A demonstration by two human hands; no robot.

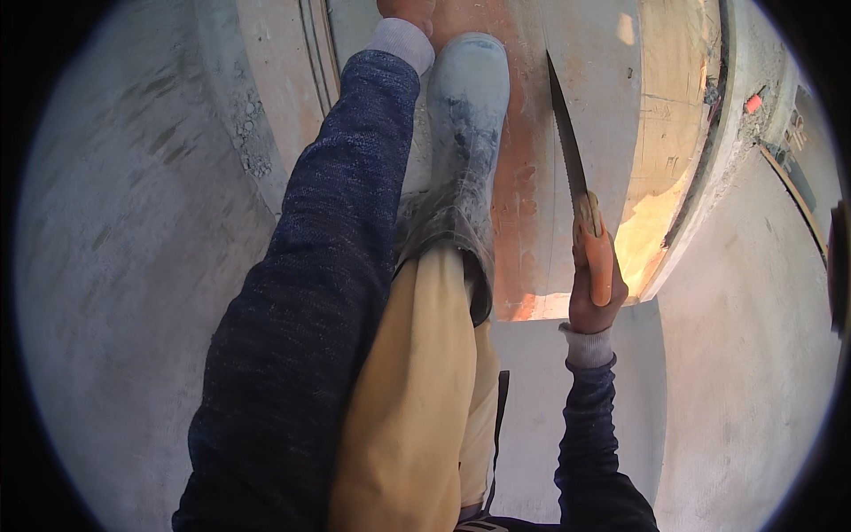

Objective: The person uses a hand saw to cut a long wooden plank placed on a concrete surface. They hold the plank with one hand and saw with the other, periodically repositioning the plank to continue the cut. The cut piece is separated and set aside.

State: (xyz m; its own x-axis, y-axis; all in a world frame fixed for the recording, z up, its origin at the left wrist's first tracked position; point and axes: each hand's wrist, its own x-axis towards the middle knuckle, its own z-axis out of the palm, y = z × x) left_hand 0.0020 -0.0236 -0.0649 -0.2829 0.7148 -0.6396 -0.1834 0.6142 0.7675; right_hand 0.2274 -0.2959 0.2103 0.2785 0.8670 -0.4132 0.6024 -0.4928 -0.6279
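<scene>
My right hand (592, 306) grips the orange handle of a handsaw (568, 133). The saw's dark toothed blade slants up and slightly left, lying over a wide wooden board (585, 53) with a grey, worn face. Teeth line the blade's left edge; I cannot tell whether it touches the wood. My left hand (409, 11) reaches far forward at the top edge, beside the toe of my boot. Its fingers are cut off by the picture's edge. A dusty grey rubber boot (470, 84) of mine rests on the boards, left of the saw.
A reddish-brown strip of board (516, 195) runs between boot and saw. Sunlit bare plywood (669, 133) lies to the right. Crumbled rubble (253, 142) lines the left side. A small red object (753, 104) sits far right, near a thin wooden strip (795, 199).
</scene>
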